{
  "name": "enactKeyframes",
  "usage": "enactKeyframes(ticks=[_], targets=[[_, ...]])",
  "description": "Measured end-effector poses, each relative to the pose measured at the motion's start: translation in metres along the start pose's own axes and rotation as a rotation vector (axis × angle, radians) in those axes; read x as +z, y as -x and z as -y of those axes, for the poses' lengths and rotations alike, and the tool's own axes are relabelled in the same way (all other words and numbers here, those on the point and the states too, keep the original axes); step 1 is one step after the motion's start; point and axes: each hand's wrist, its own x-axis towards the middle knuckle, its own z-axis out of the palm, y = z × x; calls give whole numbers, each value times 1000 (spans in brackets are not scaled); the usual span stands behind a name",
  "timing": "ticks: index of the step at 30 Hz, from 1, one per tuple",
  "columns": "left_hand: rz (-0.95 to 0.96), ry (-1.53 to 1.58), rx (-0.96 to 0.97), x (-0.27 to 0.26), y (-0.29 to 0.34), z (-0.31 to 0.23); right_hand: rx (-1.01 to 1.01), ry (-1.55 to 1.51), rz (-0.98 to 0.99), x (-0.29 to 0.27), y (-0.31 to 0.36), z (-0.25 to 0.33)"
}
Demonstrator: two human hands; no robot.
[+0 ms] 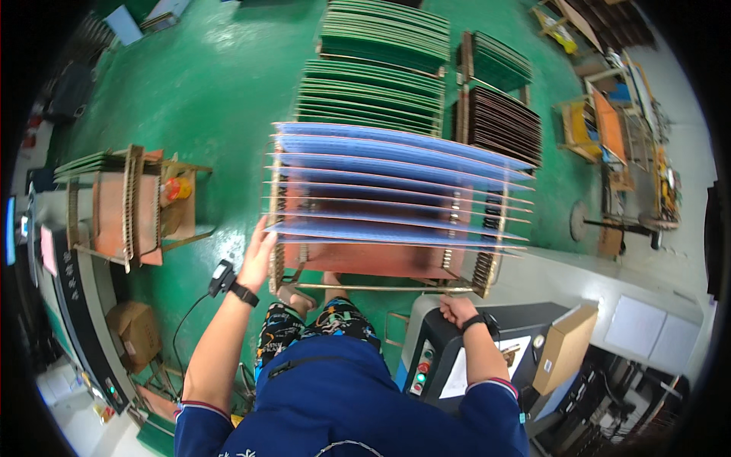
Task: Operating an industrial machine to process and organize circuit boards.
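— Where are the hands?
— The left hand [257, 255] lies flat against the left post of the slotted rack [468, 283] of blue panels [396, 164]; the right hand [458, 308] is fisted on the grey machine [438, 343].
— Beyond that?
— Racks of green boards [373, 95] on the green floor [221, 99].

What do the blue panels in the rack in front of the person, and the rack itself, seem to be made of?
The blue panels look like thin rigid sheets with a smooth, slightly glossy blue coating; they stay flat across the slots, though the core cannot be told. The rack looks like metal rod with comb-like slotted sides and a reddish-brown base board. The left hand rests against its side.
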Motion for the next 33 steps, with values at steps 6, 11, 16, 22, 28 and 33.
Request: enactKeyframes(ticks=[6,11,16,22,28,33], targets=[[-61,-121,-61,4,5,-15,-501,1334,-583,34,26,20],[-20,-137,-83,4,2,-14,-622,1071,-586,24,10,1],[-27,-117,-92,-2,1,-4,79,-676,-172,46,-10,-5],[-2,-91,-34,-7,8,-12,73,-845,-198,42,-26,-20],[-76,-67,-33,-61,39,22,-324,852,-789,47,6,4],[-204,-136,-193,-105,89,90,-459,1157,-652,46,-5,2]])
